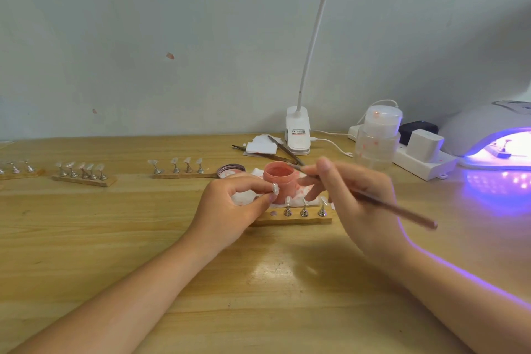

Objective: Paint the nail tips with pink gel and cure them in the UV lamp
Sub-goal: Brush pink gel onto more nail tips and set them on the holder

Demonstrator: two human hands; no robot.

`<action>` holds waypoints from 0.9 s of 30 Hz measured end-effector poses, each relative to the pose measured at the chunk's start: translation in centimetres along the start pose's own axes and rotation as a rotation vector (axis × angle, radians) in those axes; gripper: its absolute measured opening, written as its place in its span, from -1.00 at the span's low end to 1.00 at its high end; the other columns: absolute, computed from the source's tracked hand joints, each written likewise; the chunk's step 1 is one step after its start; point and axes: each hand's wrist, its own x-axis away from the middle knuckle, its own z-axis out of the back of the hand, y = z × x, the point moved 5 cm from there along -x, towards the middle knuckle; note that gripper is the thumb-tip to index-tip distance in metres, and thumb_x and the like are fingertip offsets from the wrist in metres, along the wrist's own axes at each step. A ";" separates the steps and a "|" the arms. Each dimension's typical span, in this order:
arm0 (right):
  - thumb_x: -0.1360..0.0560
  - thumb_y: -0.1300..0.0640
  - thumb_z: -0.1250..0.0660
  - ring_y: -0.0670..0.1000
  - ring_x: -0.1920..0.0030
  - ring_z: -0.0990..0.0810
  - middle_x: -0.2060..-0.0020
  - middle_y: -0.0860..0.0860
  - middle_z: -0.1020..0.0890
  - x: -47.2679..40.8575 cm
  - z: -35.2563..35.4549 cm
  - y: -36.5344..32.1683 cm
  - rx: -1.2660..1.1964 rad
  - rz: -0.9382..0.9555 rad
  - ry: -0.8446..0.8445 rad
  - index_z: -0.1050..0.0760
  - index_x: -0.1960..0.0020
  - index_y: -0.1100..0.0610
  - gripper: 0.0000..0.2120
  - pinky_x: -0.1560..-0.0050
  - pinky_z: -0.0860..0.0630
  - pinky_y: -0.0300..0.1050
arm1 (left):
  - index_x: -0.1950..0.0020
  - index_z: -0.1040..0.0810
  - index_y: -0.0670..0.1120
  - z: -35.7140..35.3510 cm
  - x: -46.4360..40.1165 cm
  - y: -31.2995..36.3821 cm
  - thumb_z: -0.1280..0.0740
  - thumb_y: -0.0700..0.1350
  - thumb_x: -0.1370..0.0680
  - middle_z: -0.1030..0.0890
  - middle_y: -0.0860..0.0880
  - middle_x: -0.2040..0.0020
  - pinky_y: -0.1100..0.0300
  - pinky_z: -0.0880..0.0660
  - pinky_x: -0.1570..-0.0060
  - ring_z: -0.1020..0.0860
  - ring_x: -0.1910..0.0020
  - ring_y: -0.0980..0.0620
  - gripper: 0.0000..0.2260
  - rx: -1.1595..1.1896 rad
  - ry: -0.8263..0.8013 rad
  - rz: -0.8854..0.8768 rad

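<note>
My left hand (230, 207) pinches a small metal stand with a clear nail tip (275, 188) on top, held beside the open pink gel jar (280, 179). My right hand (344, 198) grips a thin brush (396, 208), its tip pointing toward the jar's mouth. Just in front of the jar lies a wooden holder strip (296, 221) carrying three stands with nail tips. The UV lamp (488, 135) glows purple at the far right, with a stand visible inside it.
Three more wooden strips with nail tips (178, 169) (83, 174) (17, 169) line the left. The jar lid (231, 170), tweezers (284, 149), a clip desk lamp (298, 135), a plastic bottle (376, 138) and a power strip (422, 158) sit behind the jar.
</note>
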 end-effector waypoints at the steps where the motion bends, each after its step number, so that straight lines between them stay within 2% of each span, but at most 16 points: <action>1: -0.52 -0.03 -0.27 -0.14 0.39 -0.61 0.37 -0.12 -0.66 0.3 -0.1 0.0 0.029 0.017 -0.033 -0.60 0.16 -0.04 -0.83 0.34 -0.46 -0.38 | 0.22 -0.64 -0.02 0.0 0.0 0.0 -0.44 -0.31 -0.38 -0.65 0.05 0.22 0.46 -0.39 0.09 -0.56 0.18 0.22 -0.83 -0.002 0.001 -0.003; 3: -0.49 -0.04 -0.19 -0.11 0.42 -0.59 0.40 -0.07 -0.65 0.7 -0.2 0.3 0.022 0.000 -0.047 -0.60 0.21 -0.02 -0.75 0.37 -0.48 -0.30 | 0.21 -0.65 -0.04 0.0 0.0 0.0 -0.44 -0.31 -0.38 -0.65 0.05 0.23 0.40 -0.42 0.08 -0.56 0.19 0.20 -0.84 -0.011 0.000 -0.010; 5: -0.49 -0.06 -0.14 -0.05 0.46 -0.55 0.43 0.04 -0.62 0.9 -0.1 0.7 -0.011 -0.032 -0.029 -0.61 0.28 0.09 -0.63 0.41 -0.46 -0.24 | 0.20 -0.65 -0.04 -0.1 0.0 -0.1 -0.44 -0.31 -0.38 -0.65 0.05 0.23 0.36 -0.43 0.07 -0.56 0.18 0.19 -0.84 -0.013 -0.003 -0.017; 7: -0.51 -0.08 -0.12 -0.03 0.46 -0.53 0.46 0.06 -0.60 1.1 -0.2 0.9 0.004 -0.024 -0.023 -0.61 0.30 0.13 -0.58 0.41 -0.47 -0.16 | 0.20 -0.66 -0.06 -0.1 0.0 -0.1 -0.44 -0.30 -0.38 -0.65 0.04 0.22 0.33 -0.44 0.05 -0.57 0.16 0.16 -0.86 -0.016 -0.006 -0.017; 12: -0.56 0.01 -0.06 -0.13 0.28 -0.60 0.36 -0.03 -0.64 1.3 -0.5 0.6 0.139 0.078 -0.036 -0.61 0.22 0.11 -0.60 0.23 -0.54 -0.10 | 0.17 -0.67 -0.06 -0.1 0.1 -0.2 -0.44 -0.28 -0.39 -0.65 0.04 0.20 0.33 -0.45 0.04 -0.57 0.13 0.12 -0.88 -0.024 -0.005 -0.001; 14: -0.56 0.03 -0.06 -0.13 0.21 -0.60 0.32 -0.15 -0.62 1.3 -0.7 0.6 0.205 0.109 -0.031 -0.63 0.21 0.12 -0.59 0.19 -0.53 -0.08 | 0.17 -0.67 -0.05 -0.1 0.1 -0.2 -0.44 -0.28 -0.39 -0.64 0.03 0.19 0.35 -0.44 0.05 -0.56 0.13 0.13 -0.86 -0.020 -0.012 0.006; 17: -0.58 -0.08 -0.05 -0.15 0.21 -0.56 0.28 -0.29 -0.56 1.3 -0.8 0.4 0.254 0.162 -0.018 -0.65 0.20 0.11 -0.53 0.20 -0.49 -0.17 | 0.16 -0.67 -0.05 -0.2 0.1 -0.1 -0.44 -0.29 -0.39 -0.63 0.05 0.21 0.37 -0.43 0.08 -0.55 0.16 0.16 -0.85 -0.013 -0.010 0.010; 19: -0.58 -0.11 -0.01 -0.17 0.22 -0.53 0.28 -0.30 -0.54 1.3 -0.9 0.3 0.253 0.181 -0.019 -0.65 0.20 0.12 -0.48 0.21 -0.45 -0.22 | 0.16 -0.67 -0.06 -0.2 0.0 -0.1 -0.44 -0.29 -0.39 -0.62 0.07 0.22 0.35 -0.44 0.08 -0.55 0.17 0.18 -0.85 -0.014 -0.012 0.011; 22: -0.58 -0.13 -0.01 -0.15 0.23 -0.54 0.33 -0.23 -0.58 1.5 -0.8 0.5 0.238 0.159 -0.030 -0.65 0.22 0.13 -0.46 0.20 -0.46 -0.19 | 0.14 -0.66 -0.06 -0.2 0.1 -0.2 -0.44 -0.29 -0.39 -0.62 0.08 0.22 0.35 -0.44 0.09 -0.54 0.17 0.20 -0.85 -0.021 -0.009 0.014; 24: -0.58 -0.13 -0.01 -0.05 0.29 -0.57 0.39 -0.11 -0.61 1.6 -0.6 0.7 0.216 0.138 -0.035 -0.64 0.25 0.15 -0.44 0.22 -0.48 -0.06 | 0.17 -0.67 -0.04 -0.1 0.1 -0.3 -0.43 -0.30 -0.39 -0.61 0.08 0.22 0.37 -0.43 0.10 -0.54 0.18 0.20 -0.84 -0.014 -0.008 0.021; 27: -0.58 -0.04 -0.06 -0.03 0.31 -0.58 0.41 -0.06 -0.61 1.7 -0.5 0.4 0.182 0.140 -0.006 -0.63 0.28 0.18 -0.50 0.23 -0.50 -0.01 | 0.19 -0.67 -0.01 -0.1 0.1 -0.3 -0.43 -0.29 -0.39 -0.61 0.09 0.22 0.40 -0.42 0.10 -0.54 0.17 0.21 -0.82 -0.012 -0.010 0.018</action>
